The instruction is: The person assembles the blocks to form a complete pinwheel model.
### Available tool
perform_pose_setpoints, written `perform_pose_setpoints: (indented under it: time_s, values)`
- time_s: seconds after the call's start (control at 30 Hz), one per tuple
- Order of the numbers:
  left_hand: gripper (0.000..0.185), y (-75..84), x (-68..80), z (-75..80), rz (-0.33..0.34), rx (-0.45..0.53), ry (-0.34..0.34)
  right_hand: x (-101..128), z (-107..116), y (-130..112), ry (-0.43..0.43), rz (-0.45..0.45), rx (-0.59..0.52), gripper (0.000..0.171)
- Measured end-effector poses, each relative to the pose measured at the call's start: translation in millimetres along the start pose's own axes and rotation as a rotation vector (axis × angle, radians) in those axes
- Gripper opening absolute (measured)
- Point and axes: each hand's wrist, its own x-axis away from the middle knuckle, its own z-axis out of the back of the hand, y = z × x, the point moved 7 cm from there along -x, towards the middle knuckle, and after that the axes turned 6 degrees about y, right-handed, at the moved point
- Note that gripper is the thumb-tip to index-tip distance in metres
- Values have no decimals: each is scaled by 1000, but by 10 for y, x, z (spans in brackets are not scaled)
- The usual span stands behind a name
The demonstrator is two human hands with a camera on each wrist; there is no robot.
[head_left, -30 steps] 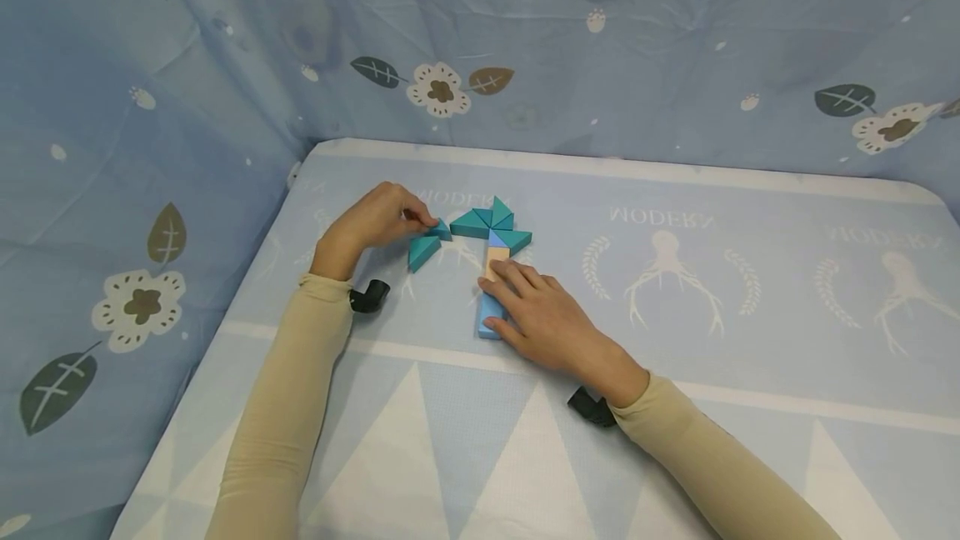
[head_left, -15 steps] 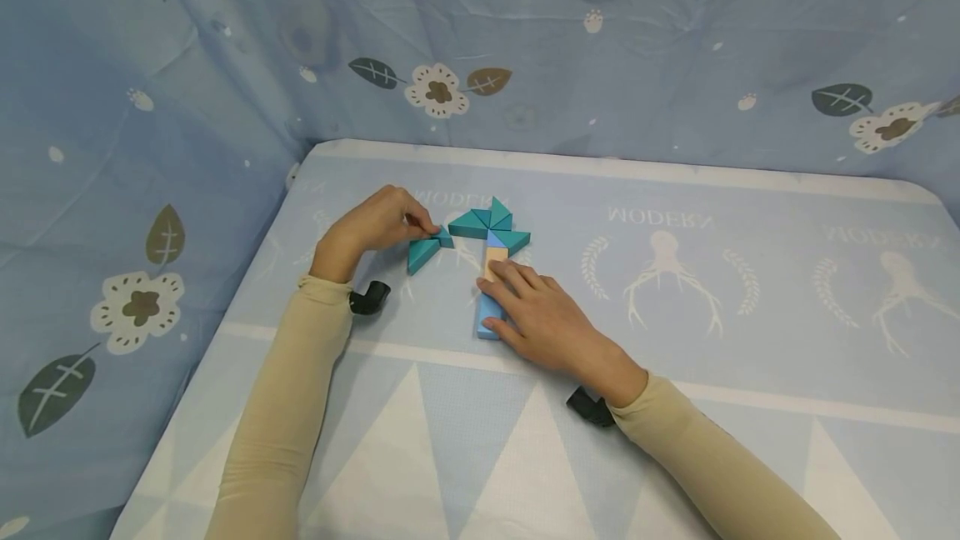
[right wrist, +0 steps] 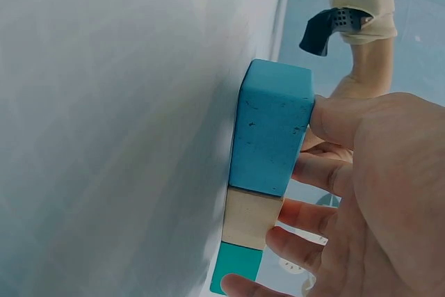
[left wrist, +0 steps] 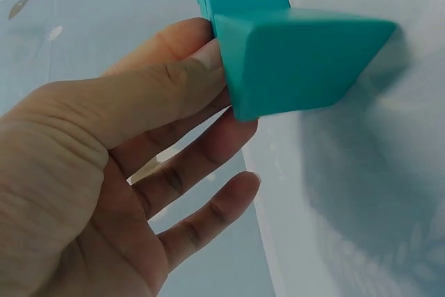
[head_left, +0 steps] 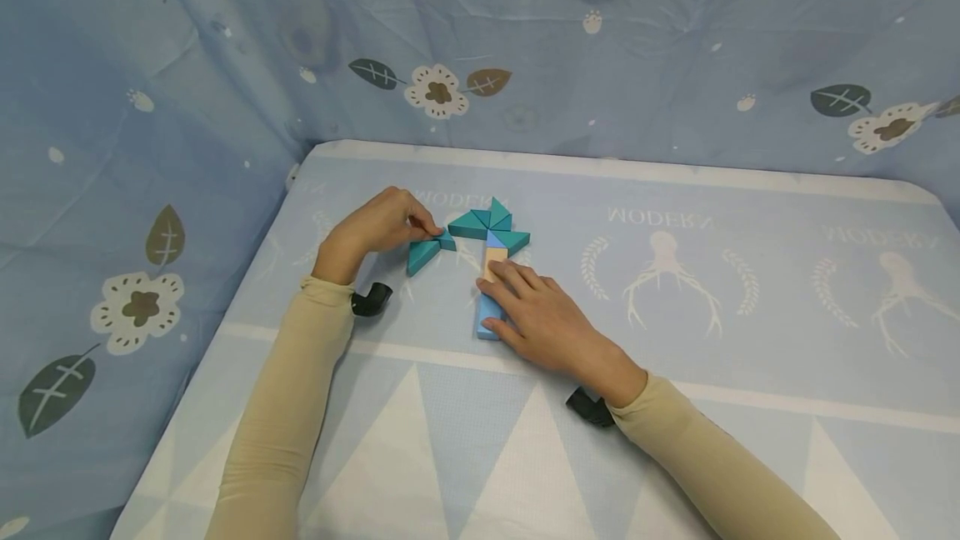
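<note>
My left hand (head_left: pixel 386 223) pinches a small teal triangular block (head_left: pixel 447 240) between thumb and fingers. Another teal triangular block (head_left: pixel 423 257) lies against it, just below in the head view. Close in the left wrist view, a teal block (left wrist: pixel 306 64) stands at the thumb tip. My right hand (head_left: pixel 551 319) lies along a column of blocks with fingers extended, its fingertips on a light blue block (right wrist: pixel 271 126) and a bare-wood block (right wrist: pixel 252 217). Above that column, several teal triangular blocks (head_left: pixel 470 226) form a pinwheel-like shape around a small blue triangle (head_left: pixel 494 237).
A patterned cloth (head_left: pixel 712 307) covers the table, with printed antlers and triangles. Blue printed curtains (head_left: pixel 637 48) hang behind and on the left. A black wrist-worn device (head_left: pixel 371 300) sits by the left cuff and another black device (head_left: pixel 590 408) by the right.
The small teal block in my left hand has shifted slightly right and toward me, and its gap to the other loose teal triangle has closed. My right hand has stayed in place.
</note>
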Motion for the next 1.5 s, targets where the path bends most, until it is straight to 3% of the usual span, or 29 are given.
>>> perform_pose_setpoints:
  time_s: [0.53, 0.83, 1.07, 1.3, 1.5]
  values:
    - [23, 55, 25, -38, -47, 0, -28, 2, 4, 0, 2, 1, 1, 51]
    - [20, 129, 2, -54, -67, -64, 12, 2, 17, 2, 8, 1, -1, 51]
    - [20, 151, 2, -88, -30, -69, -30, 3, 14, -2, 5, 7, 1, 51]
    - [16, 211, 3, -112, -55, -75, -39, 3, 7, -2, -1, 3, 3, 51]
    - [21, 244, -10, -142, -37, -90, -45, 2, 8, -2, 7, 9, 13, 52]
